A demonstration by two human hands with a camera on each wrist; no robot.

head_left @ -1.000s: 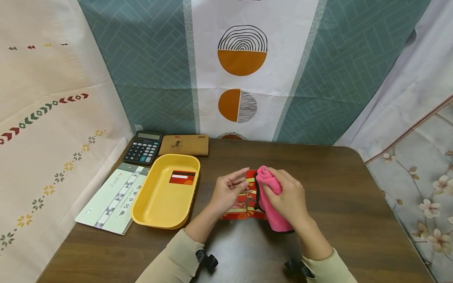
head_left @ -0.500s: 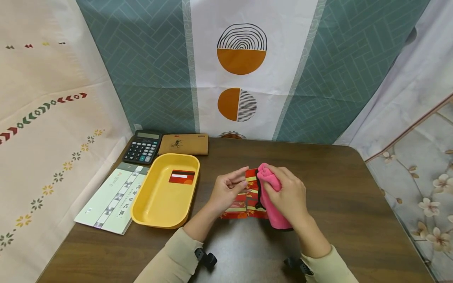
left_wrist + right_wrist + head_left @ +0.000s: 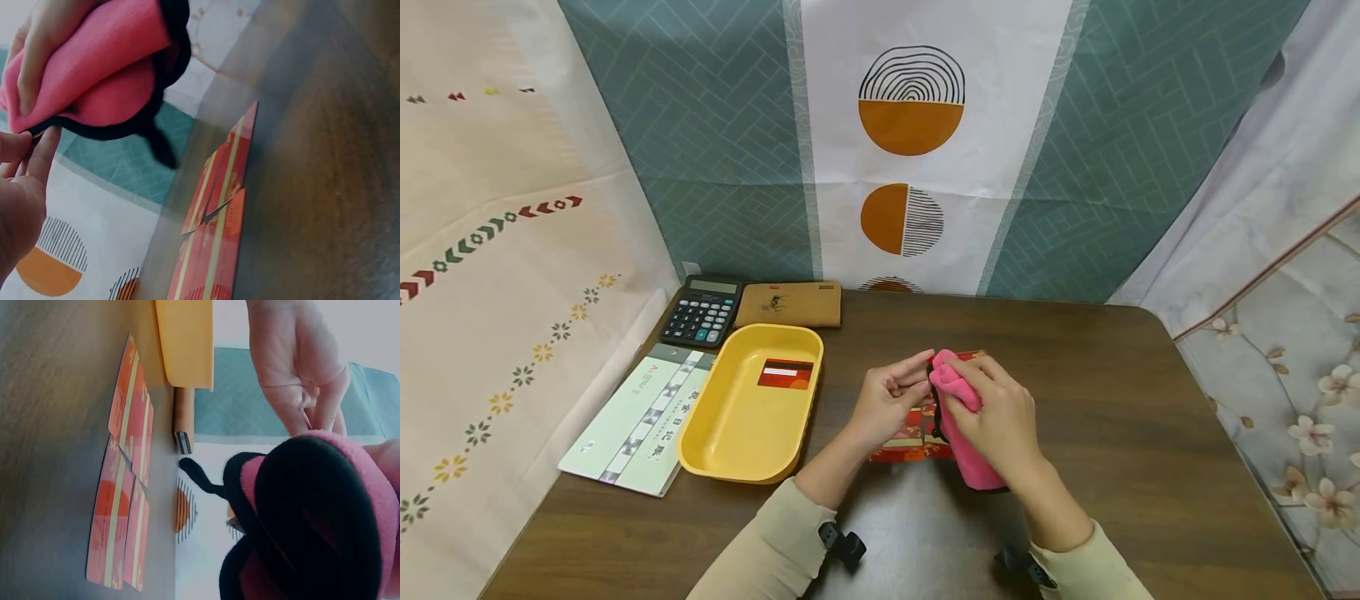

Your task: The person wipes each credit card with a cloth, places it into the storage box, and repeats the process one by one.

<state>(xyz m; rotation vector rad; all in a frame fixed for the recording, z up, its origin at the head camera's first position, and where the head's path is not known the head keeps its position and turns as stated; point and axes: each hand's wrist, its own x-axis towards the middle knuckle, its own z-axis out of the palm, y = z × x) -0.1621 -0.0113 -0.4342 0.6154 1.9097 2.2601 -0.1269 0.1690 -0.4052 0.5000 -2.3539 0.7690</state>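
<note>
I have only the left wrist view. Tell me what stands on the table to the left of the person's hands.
Observer: In the head view, a yellow tray stands to the left of the left hand.
Operator: Report what lies in it.
Observer: One red card, toward the far right of the tray.
Operator: Now list what lies beyond the tray, along the table's far edge.
Observer: A black calculator, with a flat brown case to its right.
</note>
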